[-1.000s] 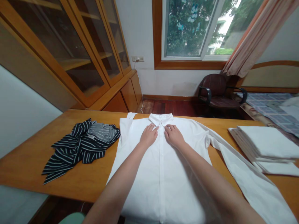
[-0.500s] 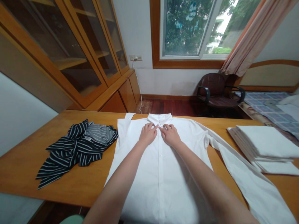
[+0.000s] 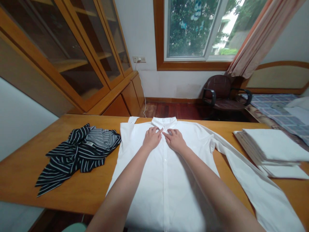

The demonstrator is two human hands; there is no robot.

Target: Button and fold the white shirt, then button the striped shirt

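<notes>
A white button-up shirt (image 3: 151,180) lies front up on the wooden table, its collar (image 3: 164,121) at the far edge. Just below the collar, my left hand (image 3: 152,137) has its fingers bent and closed on the left side of the front placket. My right hand (image 3: 174,139) faces it from the other side, thumb and index finger pinching the same strip of cloth. The fingertips almost meet and cover the spot between them. A small button shows lower on the placket. One sleeve (image 3: 256,180) stretches out toward the lower right.
A crumpled black-and-white striped garment (image 3: 79,149) lies on the table (image 3: 21,170) at left. Folded white cloths (image 3: 272,145) are stacked at right. Beyond stand a glass-door cabinet (image 3: 106,77), an office chair (image 3: 219,93) and a bed (image 3: 272,103).
The view has shifted very slightly. Both hands stay at the placket below the collar, with only a tiny movement of the fingers.
</notes>
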